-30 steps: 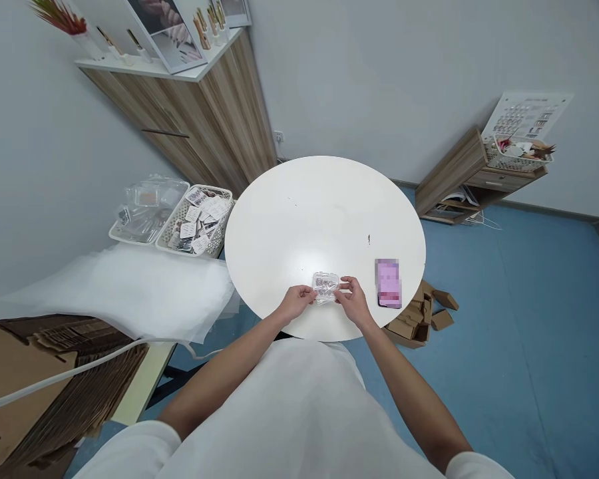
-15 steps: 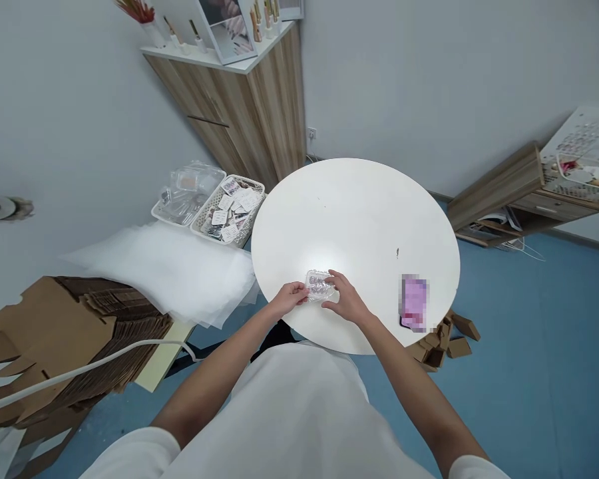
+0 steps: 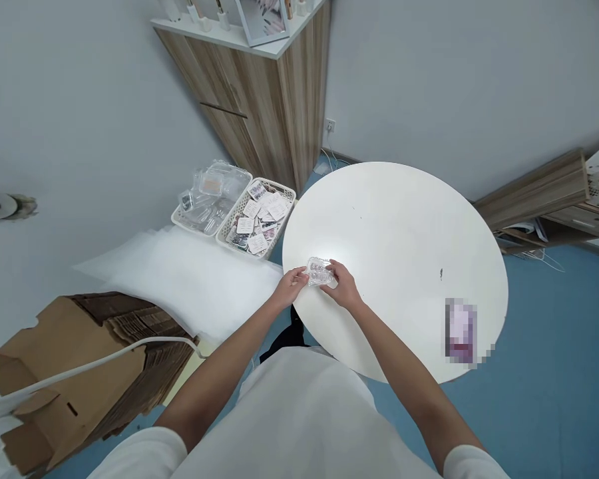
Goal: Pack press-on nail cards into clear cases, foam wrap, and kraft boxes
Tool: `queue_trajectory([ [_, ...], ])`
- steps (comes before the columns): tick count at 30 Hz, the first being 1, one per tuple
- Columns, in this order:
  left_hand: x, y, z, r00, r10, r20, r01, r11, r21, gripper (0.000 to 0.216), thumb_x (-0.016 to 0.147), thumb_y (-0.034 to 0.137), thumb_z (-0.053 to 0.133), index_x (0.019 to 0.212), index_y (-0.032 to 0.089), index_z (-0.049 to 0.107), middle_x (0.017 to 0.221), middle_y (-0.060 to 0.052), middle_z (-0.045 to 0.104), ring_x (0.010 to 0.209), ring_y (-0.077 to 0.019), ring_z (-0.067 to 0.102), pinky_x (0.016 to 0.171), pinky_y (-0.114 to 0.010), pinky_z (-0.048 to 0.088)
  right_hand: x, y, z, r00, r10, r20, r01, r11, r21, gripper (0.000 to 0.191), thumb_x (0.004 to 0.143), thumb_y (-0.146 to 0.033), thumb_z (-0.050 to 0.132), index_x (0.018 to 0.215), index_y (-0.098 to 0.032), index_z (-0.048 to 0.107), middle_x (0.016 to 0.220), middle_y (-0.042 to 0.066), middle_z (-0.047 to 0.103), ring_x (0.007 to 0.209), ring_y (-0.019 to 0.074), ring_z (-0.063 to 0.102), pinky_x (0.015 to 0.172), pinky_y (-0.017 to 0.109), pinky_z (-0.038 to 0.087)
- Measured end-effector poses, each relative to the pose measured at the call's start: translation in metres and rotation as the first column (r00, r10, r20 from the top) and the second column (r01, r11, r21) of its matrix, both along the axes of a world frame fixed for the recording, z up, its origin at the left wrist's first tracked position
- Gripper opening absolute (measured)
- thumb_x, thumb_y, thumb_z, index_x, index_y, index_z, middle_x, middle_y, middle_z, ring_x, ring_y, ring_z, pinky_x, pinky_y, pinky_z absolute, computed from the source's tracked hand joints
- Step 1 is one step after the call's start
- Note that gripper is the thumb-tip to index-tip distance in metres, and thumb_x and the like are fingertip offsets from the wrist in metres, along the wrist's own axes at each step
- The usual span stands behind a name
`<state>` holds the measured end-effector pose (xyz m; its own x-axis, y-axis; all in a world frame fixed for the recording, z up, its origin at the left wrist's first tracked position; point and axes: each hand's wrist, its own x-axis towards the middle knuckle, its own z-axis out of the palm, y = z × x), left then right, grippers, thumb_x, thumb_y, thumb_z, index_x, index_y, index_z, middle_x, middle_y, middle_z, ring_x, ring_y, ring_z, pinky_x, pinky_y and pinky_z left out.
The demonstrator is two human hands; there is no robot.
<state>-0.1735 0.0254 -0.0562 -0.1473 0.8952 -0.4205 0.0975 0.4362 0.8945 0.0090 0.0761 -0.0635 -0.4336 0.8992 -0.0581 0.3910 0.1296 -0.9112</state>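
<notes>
A small clear plastic case (image 3: 318, 271) with small items inside sits just above the near left edge of the round white table (image 3: 394, 233). My left hand (image 3: 290, 287) pinches its left end with closed fingers. My right hand (image 3: 343, 287) grips its right end, fingers curled over the top. Both hands hold the case between them.
A blurred pink phone (image 3: 461, 330) lies near the table's right edge. Left of the table stand a white basket of small cards (image 3: 256, 217) and a basket of clear cases (image 3: 207, 197), beside white foam sheets (image 3: 180, 279) and flattened cardboard boxes (image 3: 80, 372). A wooden cabinet (image 3: 264, 100) stands behind.
My view has swung left, so the table and phone shift right in the frame. Both hands keep their hold on the clear case, now near the table's left edge.
</notes>
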Motion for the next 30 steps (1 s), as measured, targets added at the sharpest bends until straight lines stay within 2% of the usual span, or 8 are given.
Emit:
queue_trajectory([
  [3, -0.023, 0.020, -0.008, 0.994, -0.004, -0.106, 0.008, 0.999, 0.035, 0.043, 0.075, 0.045, 0.054, 0.108, 0.019, 0.057, 0.108, -0.008, 0.051, 0.094, -0.0177, 0.051, 0.084, -0.030, 0.039, -0.028, 0.015, -0.011, 0.999, -0.018, 0.026, 0.018, 1.000, -0.004, 0.050, 0.063, -0.025, 0.065, 0.110, -0.024, 0.049, 0.128, 0.008, 0.040, 0.116, 0.0222, 0.041, 0.088, 0.036, 0.042],
  [6, -0.040, 0.040, -0.018, 0.990, -0.027, -0.140, 0.031, 0.999, 0.024, 0.044, 0.076, 0.045, 0.053, 0.110, 0.018, 0.055, 0.109, -0.009, 0.048, 0.094, -0.0185, 0.050, 0.080, -0.030, 0.042, -0.051, 0.031, -0.024, 0.994, -0.063, 0.089, 0.063, 0.998, -0.005, 0.049, 0.063, -0.024, 0.065, 0.110, -0.024, 0.049, 0.126, 0.008, 0.037, 0.111, 0.0224, 0.044, 0.089, 0.038, 0.042],
  [10, -0.052, 0.062, -0.030, 0.982, -0.049, -0.181, 0.052, 0.999, 0.012, 0.044, 0.076, 0.040, 0.053, 0.114, 0.019, 0.052, 0.107, -0.009, 0.047, 0.091, -0.0180, 0.049, 0.073, -0.028, 0.043, -0.073, 0.049, -0.037, 0.982, -0.095, 0.165, 0.095, 0.995, 0.011, 0.050, 0.064, -0.023, 0.063, 0.111, -0.024, 0.048, 0.116, 0.007, 0.038, 0.106, 0.0222, 0.045, 0.091, 0.040, 0.041],
  [14, -0.058, 0.075, -0.041, 0.972, -0.075, -0.221, 0.077, 0.997, 0.003, 0.046, 0.076, 0.038, 0.053, 0.117, 0.018, 0.049, 0.108, -0.009, 0.046, 0.091, -0.0182, 0.048, 0.070, -0.027, 0.043, -0.084, 0.059, -0.045, 0.972, -0.114, 0.207, 0.109, 0.993, 0.033, 0.050, 0.067, -0.021, 0.060, 0.115, -0.024, 0.045, 0.117, 0.008, 0.037, 0.112, 0.0238, 0.041, 0.092, 0.040, 0.040],
  [20, -0.060, 0.081, -0.051, 0.964, -0.127, -0.234, 0.131, 0.991, 0.002, 0.050, 0.075, 0.034, 0.054, 0.122, 0.021, 0.044, 0.110, -0.009, 0.043, 0.093, -0.0187, 0.049, 0.068, -0.026, 0.043, -0.091, 0.061, -0.052, 0.968, -0.157, 0.196, 0.161, 0.987, -0.003, 0.051, 0.069, -0.019, 0.055, 0.117, -0.024, 0.041, 0.121, 0.009, 0.035, 0.113, 0.0235, 0.040, 0.093, 0.041, 0.039],
  [24, -0.059, 0.078, -0.052, 0.969, -0.104, -0.223, 0.109, 0.994, 0.010, 0.056, 0.075, 0.033, 0.055, 0.126, 0.022, 0.038, 0.113, -0.010, 0.042, 0.096, -0.0194, 0.048, 0.072, -0.028, 0.043, -0.093, 0.054, -0.049, 0.962, -0.194, 0.194, 0.201, 0.979, -0.017, 0.058, 0.067, -0.022, 0.059, 0.121, -0.024, 0.037, 0.126, 0.010, 0.029, 0.115, 0.0250, 0.037, 0.093, 0.042, 0.039],
  [30, -0.054, 0.073, -0.053, 0.976, -0.066, -0.210, 0.073, 0.997, 0.024, 0.054, 0.074, 0.031, 0.055, 0.125, 0.021, 0.039, 0.115, -0.010, 0.041, 0.101, -0.0207, 0.046, 0.079, -0.031, 0.041, -0.098, 0.040, -0.043, 0.942, -0.294, 0.160, 0.309, 0.948, -0.073, 0.064, 0.067, -0.023, 0.057, 0.125, -0.021, 0.029, 0.114, 0.010, 0.041, 0.098, 0.0222, 0.047, 0.083, 0.039, 0.044],
])
